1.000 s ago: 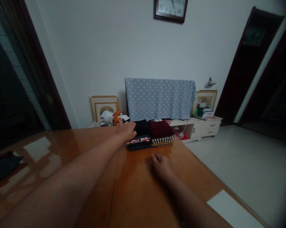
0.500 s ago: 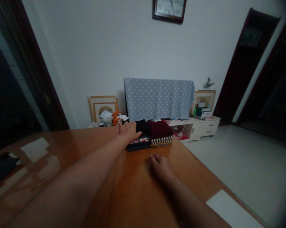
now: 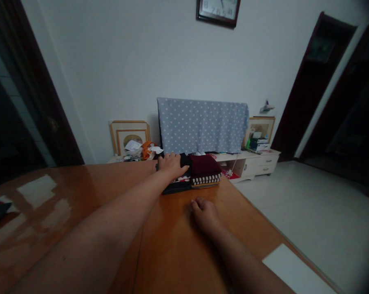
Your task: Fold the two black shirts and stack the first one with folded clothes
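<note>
- Left hand lies flat, fingers spread, atop the dark stack of folded clothes; nothing clasped.
- Dark stack sits at the far edge of the table, touching the maroon-topped stack on its right; the pair runs left to right.
- Right hand, curled and empty, rests on the table, short of both stacks.
- Glossy wood; dotted cloth and white cabinet beyond.

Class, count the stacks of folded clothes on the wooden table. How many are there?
2. The dark stack lies under the left hand at the far edge of the table; the maroon-topped stack sits beside it, on its right. None looks hidden.
</note>
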The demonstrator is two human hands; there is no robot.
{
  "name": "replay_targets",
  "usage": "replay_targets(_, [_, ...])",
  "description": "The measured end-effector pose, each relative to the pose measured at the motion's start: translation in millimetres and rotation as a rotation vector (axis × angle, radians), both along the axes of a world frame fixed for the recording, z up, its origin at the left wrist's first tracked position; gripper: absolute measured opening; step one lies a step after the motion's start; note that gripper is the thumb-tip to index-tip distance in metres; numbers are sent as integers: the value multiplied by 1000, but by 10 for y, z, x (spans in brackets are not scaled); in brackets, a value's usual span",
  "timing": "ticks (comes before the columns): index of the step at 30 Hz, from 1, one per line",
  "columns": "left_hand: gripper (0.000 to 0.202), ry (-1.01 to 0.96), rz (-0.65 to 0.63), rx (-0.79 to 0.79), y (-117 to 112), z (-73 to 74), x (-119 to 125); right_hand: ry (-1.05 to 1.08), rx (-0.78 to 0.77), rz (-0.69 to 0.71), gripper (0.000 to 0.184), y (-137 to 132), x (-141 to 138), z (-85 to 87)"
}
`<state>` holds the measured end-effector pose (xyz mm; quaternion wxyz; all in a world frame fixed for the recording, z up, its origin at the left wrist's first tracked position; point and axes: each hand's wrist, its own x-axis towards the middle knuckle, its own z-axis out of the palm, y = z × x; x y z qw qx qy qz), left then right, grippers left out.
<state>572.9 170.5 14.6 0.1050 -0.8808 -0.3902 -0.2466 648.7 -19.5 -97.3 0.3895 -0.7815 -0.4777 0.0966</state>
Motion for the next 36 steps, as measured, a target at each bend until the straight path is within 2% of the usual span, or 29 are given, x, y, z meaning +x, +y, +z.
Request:
replay_targets(8, [63, -10, -23, -43, -4, -32, 7, 26, 27, 0, 34, -14, -10, 12])
replay_targets(10, [60, -1, -83, -80, 82, 10, -51, 23, 21, -4, 34, -12, -11, 15])
replay_targets(14, [40, -81, -258, -232, 335, 154, -211, -6, -14, -5, 34, -20, -14, 30])
replay_targets(17, [40, -135, -275, -250, 472, 241, -314, -28, -32, 5, 34, -31, -13, 43])
replay_targets(19, [40, -157, -282, -241, 497, 248, -357, -37, -33, 7, 34, -31, -7, 40])
replay_targets(22, [44, -157, -342, -248, 451, 154, -390, -33, -25, 5, 34, -15, 8, 13])
replay_targets(26, [51, 35, -411, -246, 327, -86, -425, -25, -10, 11, 34, -1, 23, -16])
replay_targets(29, [62, 110, -429, -243, 271, -183, -465, -28, 5, 18, 35, -9, 22, -6])
replay_targets(32, [60, -22, -418, -307, 283, -152, -519, -13, 11, 19, 35, -22, 19, 15])
replay_targets(36, [54, -377, -353, -388, 358, -136, -638, 22, 22, 41, 35, -34, 23, 14])
